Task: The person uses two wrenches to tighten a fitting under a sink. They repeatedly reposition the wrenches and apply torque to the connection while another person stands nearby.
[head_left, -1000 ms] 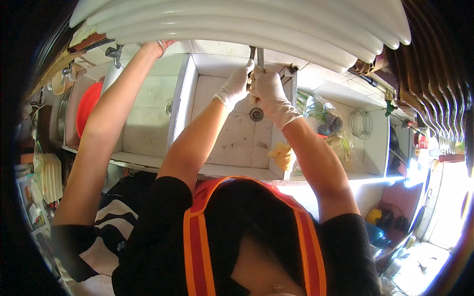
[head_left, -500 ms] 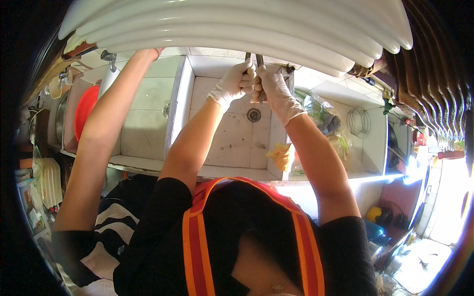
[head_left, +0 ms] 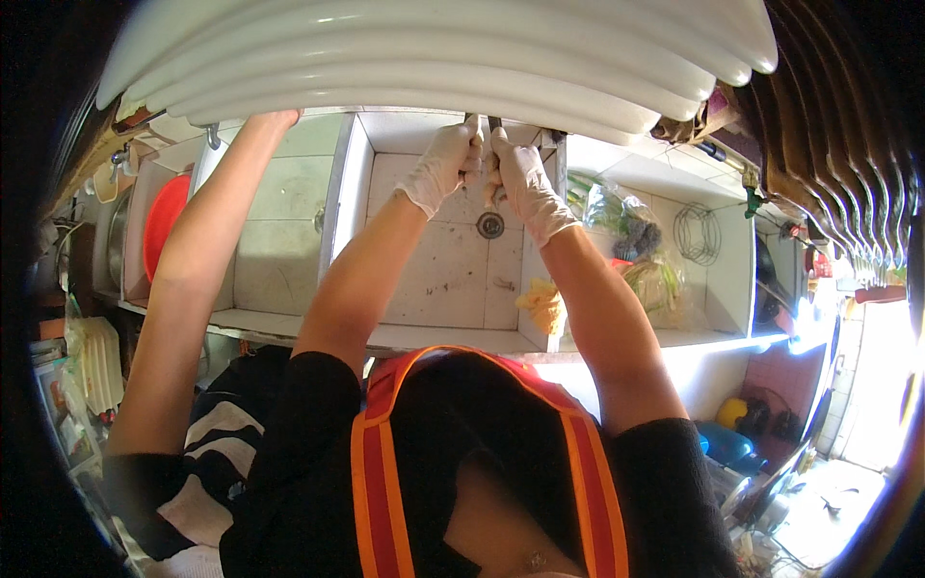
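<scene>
Both of my hands wear whitish gloves and are raised over the far part of a white-tiled sink basin (head_left: 405,279). My left hand (head_left: 448,164) is closed around a narrow dark bar-shaped piece (head_left: 471,118), whose end pokes up past the knuckles. A similar dark narrow piece (head_left: 495,123) sticks up from my right hand (head_left: 521,183), also closed. The lower parts of both pieces are hidden by the gloves, so their kind cannot be told. A small gap separates the hands. Just below them lies the round drain (head_left: 489,224), with dark specks scattered on the tiles.
Another person's bare arm (head_left: 207,222) reaches across the left basin, near a red tub (head_left: 166,226). A yellow cloth (head_left: 542,306) hangs on the right divider. Bagged green vegetables (head_left: 626,226) and a wire coil (head_left: 698,234) occupy the right basin. White ribbed pieces (head_left: 434,58) overhang everything.
My hands have moved slightly apart, each keeping its dark piece. The view has shifted a little, and the other person's arm remains stretched over the left basin.
</scene>
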`<state>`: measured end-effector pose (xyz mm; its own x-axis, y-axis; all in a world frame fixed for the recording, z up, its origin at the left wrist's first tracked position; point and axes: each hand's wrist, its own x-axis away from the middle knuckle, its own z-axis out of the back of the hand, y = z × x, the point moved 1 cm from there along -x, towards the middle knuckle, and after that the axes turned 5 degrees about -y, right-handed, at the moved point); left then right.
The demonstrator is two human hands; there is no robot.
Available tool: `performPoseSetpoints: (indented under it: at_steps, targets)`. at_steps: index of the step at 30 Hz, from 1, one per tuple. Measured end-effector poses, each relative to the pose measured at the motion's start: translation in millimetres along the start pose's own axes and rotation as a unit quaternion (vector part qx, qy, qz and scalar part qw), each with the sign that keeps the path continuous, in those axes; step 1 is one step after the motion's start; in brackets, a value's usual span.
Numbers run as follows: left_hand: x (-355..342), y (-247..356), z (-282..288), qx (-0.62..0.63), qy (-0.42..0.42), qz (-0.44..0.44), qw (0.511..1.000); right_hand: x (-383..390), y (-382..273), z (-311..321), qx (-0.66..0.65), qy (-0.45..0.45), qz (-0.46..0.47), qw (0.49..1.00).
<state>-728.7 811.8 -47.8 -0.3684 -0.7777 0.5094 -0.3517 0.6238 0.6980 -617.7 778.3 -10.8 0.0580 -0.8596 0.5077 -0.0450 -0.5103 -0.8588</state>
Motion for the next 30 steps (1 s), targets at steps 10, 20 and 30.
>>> performPoseSetpoints:
  at_steps: [10, 20, 30]
  targets:
    - [4.6, 4.1, -1.6, -0.098, 0.066, -0.017, 0.993, -3.1, 15.6, -2.8, -0.069, 0.008, -0.01, 0.998]
    - [0.1, -3.3, 5.5, -0.039, 0.035, -0.02, 0.998, -3.7, 23.8, 5.9, -0.25, -0.16, -0.071, 0.952]
    - [0.8, -17.8, 27.5, -0.143, 0.0, -0.093, 0.985, 36.5, 29.3, -6.8, -0.131, -0.062, -0.048, 0.988]
